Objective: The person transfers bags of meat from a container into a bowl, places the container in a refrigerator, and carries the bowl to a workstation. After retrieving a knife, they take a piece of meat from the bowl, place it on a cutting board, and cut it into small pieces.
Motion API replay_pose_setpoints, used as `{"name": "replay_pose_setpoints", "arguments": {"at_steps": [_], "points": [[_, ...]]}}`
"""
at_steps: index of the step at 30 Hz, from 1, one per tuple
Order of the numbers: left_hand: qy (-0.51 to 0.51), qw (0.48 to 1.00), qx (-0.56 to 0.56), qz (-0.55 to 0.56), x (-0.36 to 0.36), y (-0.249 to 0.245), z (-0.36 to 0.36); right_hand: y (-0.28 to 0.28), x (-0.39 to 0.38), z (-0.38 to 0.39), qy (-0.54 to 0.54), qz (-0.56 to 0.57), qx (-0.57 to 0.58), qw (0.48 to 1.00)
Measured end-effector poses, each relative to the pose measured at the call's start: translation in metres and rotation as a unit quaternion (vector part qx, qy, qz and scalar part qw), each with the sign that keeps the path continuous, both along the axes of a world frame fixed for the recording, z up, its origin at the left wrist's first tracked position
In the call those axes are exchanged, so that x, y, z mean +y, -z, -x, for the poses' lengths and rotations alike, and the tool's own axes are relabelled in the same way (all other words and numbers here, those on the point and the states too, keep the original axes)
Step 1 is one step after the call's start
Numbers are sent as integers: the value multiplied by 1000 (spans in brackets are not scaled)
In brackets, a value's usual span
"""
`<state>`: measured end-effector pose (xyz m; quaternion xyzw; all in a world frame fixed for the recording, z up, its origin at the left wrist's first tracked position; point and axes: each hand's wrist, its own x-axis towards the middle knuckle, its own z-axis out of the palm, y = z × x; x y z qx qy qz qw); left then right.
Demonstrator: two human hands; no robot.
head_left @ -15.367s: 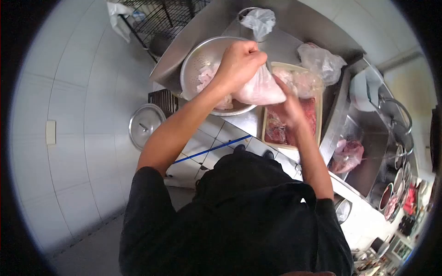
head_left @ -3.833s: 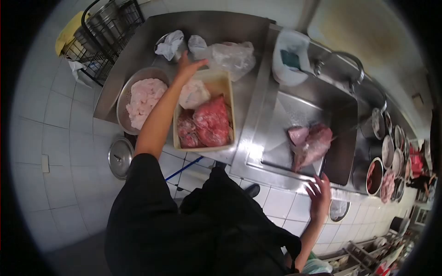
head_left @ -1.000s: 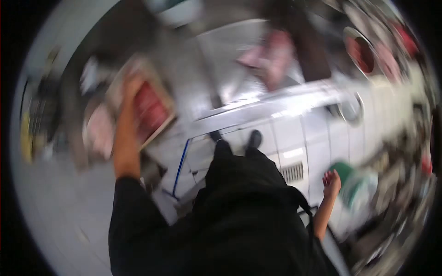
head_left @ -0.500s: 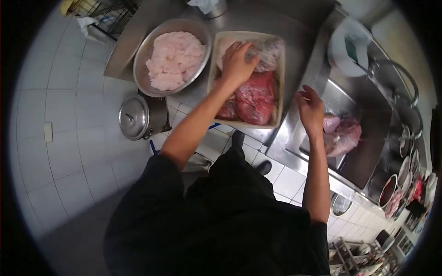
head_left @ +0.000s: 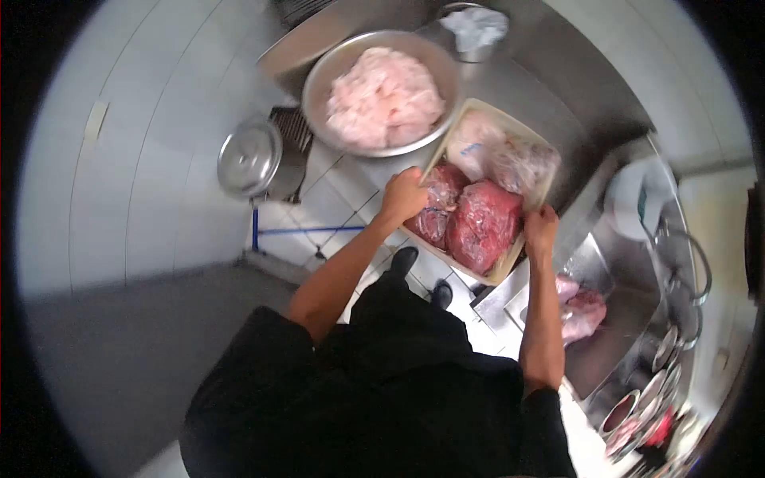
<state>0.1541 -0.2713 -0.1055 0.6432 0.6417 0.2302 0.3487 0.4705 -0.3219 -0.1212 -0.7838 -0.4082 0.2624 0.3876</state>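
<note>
A cream rectangular plastic tub (head_left: 449, 138) is gripped at its two long sides. My left hand (head_left: 405, 195) is closed on its left rim, and my right hand (head_left: 541, 229) is closed on the right rim. Inside, a large plastic-wrapped piece of red meat (head_left: 486, 227) lies near me, beside a smaller bagged dark red piece (head_left: 434, 209). Toward the far end are a bag of pale meat (head_left: 476, 142) and a clear plastic bag (head_left: 522, 163) whose contents I cannot make out. The tub's near end juts past the counter edge.
A metal bowl of pale pink meat (head_left: 317, 88) stands left of the tub. Behind is a small metal pot (head_left: 475, 54) with a white bag. The sink (head_left: 629, 279) at right holds more meat (head_left: 584, 315). A lidded pot (head_left: 249, 157) sits lower left.
My left hand has left the bags and taken the tub's left rim. My right hand has moved from beside the tub onto its right rim. The tub is now turned, and the view has shifted.
</note>
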Motion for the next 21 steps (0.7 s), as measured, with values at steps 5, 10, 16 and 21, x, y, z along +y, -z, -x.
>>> {"name": "replay_pose_setpoints", "arguments": {"at_steps": [5, 10, 16, 21], "points": [[52, 992, 108, 25, -34, -33, 20, -35, -73, 34, -5, -69, 234, 970], [1, 995, 98, -32, -138, -52, 61, -16, -157, 61, -47, -43, 184, 981], [-79, 988, 129, 39, -142, -81, 54, -75, -125, 69, -68, -25, 251, 965], [-262, 964, 35, -12, -247, -40, 13, -55, -106, 36, -227, 2, 226, 947]]}}
